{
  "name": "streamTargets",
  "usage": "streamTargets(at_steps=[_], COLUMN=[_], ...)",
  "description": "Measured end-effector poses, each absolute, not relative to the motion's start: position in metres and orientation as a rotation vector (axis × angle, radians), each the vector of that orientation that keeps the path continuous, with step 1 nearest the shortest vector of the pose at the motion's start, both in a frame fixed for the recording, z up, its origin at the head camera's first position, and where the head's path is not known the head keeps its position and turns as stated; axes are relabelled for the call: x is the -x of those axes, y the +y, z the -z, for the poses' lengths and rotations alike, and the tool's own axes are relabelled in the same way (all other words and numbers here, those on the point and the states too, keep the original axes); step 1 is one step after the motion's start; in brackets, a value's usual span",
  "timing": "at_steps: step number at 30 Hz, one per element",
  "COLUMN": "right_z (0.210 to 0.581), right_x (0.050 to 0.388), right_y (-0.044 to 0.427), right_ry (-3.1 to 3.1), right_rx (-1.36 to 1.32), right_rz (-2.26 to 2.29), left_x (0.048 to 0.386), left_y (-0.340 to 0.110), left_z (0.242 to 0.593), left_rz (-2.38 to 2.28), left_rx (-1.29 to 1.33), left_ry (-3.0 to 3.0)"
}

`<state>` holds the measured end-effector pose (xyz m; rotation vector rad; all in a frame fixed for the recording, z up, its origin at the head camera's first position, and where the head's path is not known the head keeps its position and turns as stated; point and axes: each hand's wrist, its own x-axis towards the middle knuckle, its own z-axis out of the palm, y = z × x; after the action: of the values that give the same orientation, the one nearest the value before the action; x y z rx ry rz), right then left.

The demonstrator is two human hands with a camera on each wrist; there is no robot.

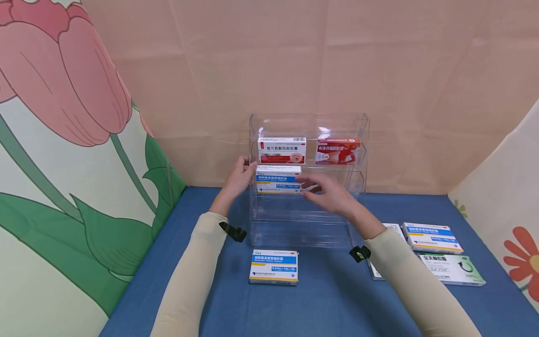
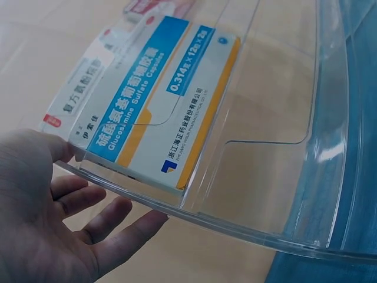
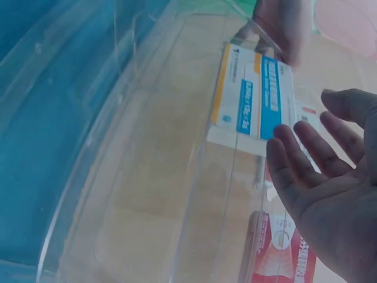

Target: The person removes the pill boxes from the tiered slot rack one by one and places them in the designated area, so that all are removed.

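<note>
A clear plastic tiered rack [image 1: 303,234] stands at the back of the blue table. A white, blue and yellow glucosamine capsule box [image 1: 278,179] sits upright in its second tier, at the left. Against the rack's left side, my left hand [image 1: 238,180] touches the edge near the box's end, its other fingers spread loosely outside, as the left wrist view shows. My right hand [image 1: 326,192] hovers at the box's right end with fingers apart and slightly bent; the right wrist view shows its palm [image 3: 341,194] holding nothing. Whether its fingertips touch the box, I cannot tell.
The top tier holds a white-and-red medicine box [image 1: 281,150] and a red medicine box [image 1: 338,151]. Another glucosamine box [image 1: 274,267] lies before the rack. To the right lie a further glucosamine box [image 1: 432,238], a green-and-white box [image 1: 455,269] and a partly hidden white box [image 1: 376,271].
</note>
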<state>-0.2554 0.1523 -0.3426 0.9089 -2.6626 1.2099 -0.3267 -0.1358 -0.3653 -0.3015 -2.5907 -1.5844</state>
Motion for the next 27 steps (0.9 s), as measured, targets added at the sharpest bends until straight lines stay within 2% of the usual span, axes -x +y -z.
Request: streamTargets(at_steps=[17, 27], right_z=[0.329, 0.328], right_x=[0.28, 0.29], right_y=[0.155, 0.151], right_ry=[-2.693, -2.755], right_rx=[-0.69, -0.651], right_rz=[-1.183, -1.2], left_x=[0.327, 0.329], left_y=[-0.133, -0.133], left_z=[0.366, 0.365], left_rz=[1.587, 1.589], left_rx=[0.323, 0.334], left_ry=[-2.572, -2.574])
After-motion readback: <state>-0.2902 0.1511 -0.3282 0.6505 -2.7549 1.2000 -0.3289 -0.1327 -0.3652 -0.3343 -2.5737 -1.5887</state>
